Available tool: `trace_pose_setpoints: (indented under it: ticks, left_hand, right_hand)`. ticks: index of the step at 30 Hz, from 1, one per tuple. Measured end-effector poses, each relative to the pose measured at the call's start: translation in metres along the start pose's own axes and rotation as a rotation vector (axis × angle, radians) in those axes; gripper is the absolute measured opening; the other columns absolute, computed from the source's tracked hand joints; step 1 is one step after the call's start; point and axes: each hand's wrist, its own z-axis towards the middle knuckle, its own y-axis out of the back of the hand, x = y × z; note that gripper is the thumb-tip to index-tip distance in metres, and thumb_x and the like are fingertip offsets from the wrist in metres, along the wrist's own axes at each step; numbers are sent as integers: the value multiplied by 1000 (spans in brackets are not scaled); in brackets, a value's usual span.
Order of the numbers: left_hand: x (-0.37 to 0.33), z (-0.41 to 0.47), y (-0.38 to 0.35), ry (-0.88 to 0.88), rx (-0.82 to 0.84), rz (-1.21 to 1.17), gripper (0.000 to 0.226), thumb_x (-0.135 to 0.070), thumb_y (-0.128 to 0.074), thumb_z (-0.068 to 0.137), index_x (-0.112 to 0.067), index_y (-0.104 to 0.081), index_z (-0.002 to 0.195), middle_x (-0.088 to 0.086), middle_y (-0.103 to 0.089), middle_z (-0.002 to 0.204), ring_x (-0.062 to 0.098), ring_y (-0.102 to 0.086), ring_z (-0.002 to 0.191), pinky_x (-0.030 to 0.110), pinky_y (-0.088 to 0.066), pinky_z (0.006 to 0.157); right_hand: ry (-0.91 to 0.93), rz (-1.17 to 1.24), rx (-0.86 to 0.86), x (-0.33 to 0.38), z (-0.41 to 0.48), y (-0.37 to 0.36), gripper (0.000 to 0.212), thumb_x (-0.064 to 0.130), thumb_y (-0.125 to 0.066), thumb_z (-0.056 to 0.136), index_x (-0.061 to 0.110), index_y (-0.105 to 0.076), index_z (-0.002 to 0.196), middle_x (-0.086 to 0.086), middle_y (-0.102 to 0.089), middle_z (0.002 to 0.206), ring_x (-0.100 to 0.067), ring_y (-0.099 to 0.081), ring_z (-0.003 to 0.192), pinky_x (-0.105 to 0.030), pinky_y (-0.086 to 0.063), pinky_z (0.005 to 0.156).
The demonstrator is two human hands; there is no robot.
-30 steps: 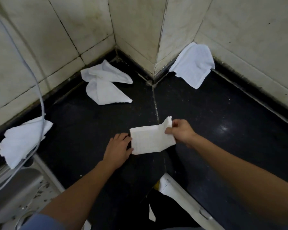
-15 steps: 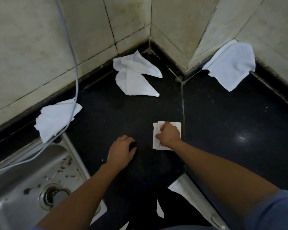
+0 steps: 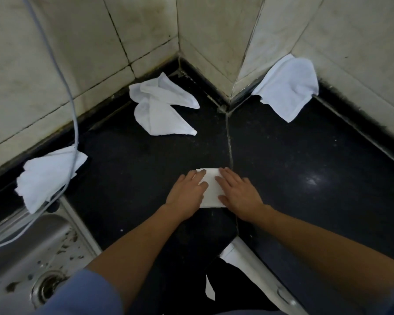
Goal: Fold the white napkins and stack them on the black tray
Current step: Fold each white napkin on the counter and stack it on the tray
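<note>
Both hands are down flat at centre frame: left hand (image 3: pixel 187 193) and right hand (image 3: pixel 238 193), fingers straight, press the folded napkin (image 3: pixel 210 189) onto the black tabletop (image 3: pixel 123 178), gripping nothing. A crumpled napkin (image 3: pixel 162 105) lies at upper centre, another napkin (image 3: pixel 287 87) sits upper right against the wall, and a third napkin (image 3: pixel 46 176) lies at left beside the sink (image 3: pixel 21 242), seemingly under a grey cable (image 3: pixel 74 114).

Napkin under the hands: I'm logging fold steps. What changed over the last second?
The napkin was folded over to a smaller rectangle and now lies flat on the counter. The right hand let go of its pinched corner; the left hand came back onto it, and both press it with flat fingers. The three loose napkins stayed put.
</note>
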Motion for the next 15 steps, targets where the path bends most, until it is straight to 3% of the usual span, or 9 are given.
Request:
trace_pose_setpoints:
  ticks: [2, 4, 9, 15]
  left_hand:
    - [1, 3, -4, -4, 84, 77, 44, -31, -52, 94, -18, -45, 135, 7, -15, 157, 26, -15, 143, 42, -24, 110]
    - [3, -2, -10, 17, 118, 92, 44, -33, -53, 94, -17, -46, 134, 8, -13, 158, 26, -12, 144, 43, -23, 111]
    - [5, -14, -21, 60, 65, 26, 40, -38, -48, 95, -18, -52, 129, 7, -19, 157, 26, -15, 144, 41, -26, 109]
    - [6, -18, -21, 97, 72, -6, 41, -41, -47, 95, -19, -49, 131, 6, -13, 159, 27, -14, 144, 42, -27, 109]
  right_hand:
    - [1, -68, 66, -5, -2, -5, 68, 44, -38, 99, 15, -11, 154, -5, 7, 162, -19, 6, 149, -45, -22, 115]
    - [2, -98, 64, -9, -3, -9, 71, 49, -35, 99, 16, -7, 154, -5, 11, 162, -19, 8, 149, -45, -19, 116]
    - [161, -196, -35, -16, -19, -34, 65, 50, -32, 93, 13, -38, 146, -11, -29, 155, -25, -31, 143, -48, -40, 104]
    - [214, -193, -77, -30, -31, -36, 64, 57, -30, 94, 15, -49, 139, -6, -39, 151, -22, -37, 139, -44, -42, 102]
